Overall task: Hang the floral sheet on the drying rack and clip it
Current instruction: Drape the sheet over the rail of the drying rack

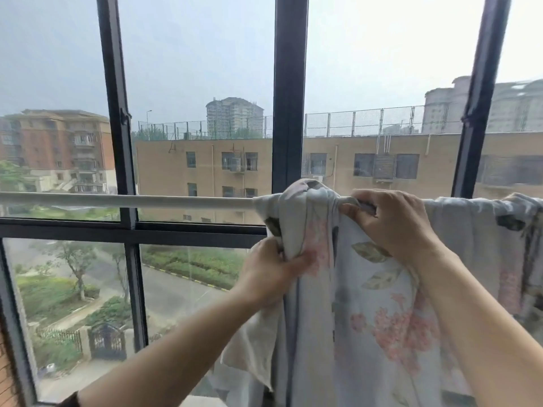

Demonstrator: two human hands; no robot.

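A pale blue floral sheet (379, 312) with pink blossoms and green leaves hangs over the white drying rack bar (132, 201), covering the bar's right half. My left hand (270, 274) grips a bunched fold of the sheet just below the bar, at the sheet's left edge. My right hand (393, 224) pinches the sheet's top edge right at the bar. No clip shows anywhere in view.
Dark window frames (289, 92) stand directly behind the bar, with glass panes looking out on buildings, trees and a road far below. The bar's left half is bare. The sheet runs on past the right edge of the view.
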